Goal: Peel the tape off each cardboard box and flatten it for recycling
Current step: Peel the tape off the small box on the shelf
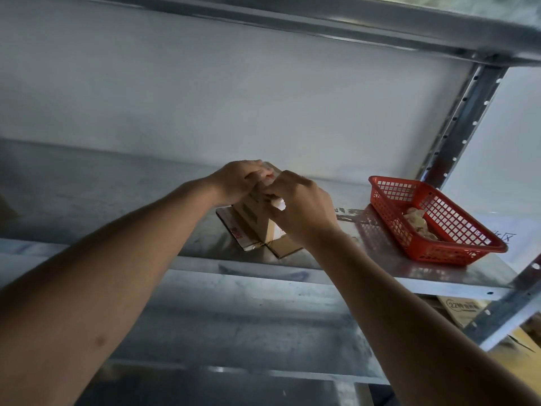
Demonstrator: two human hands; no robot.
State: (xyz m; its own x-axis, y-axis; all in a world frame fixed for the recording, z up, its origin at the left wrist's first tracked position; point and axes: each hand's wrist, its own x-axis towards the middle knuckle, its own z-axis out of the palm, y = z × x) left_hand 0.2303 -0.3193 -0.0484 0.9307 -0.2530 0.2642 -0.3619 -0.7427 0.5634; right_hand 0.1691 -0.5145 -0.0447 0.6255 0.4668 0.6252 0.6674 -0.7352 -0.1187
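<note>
The cardboard box (257,222) stands on the metal shelf (380,268), flaps splayed. Left hand (238,178) and right hand (301,200) meet on top, pinching its tape (276,202). At three o'clock sits a red basket (439,247).

Dim overall, cool grey cast. Light enters from the right: red basket (436,221) and shelf surface (409,271) beside it catch bright reflections; left side falls into shadow. Small blown-out highlight by the right hand (301,206). Wide-angle bending on the upright post (462,121). Soft focus, compression smear throughout.
</note>
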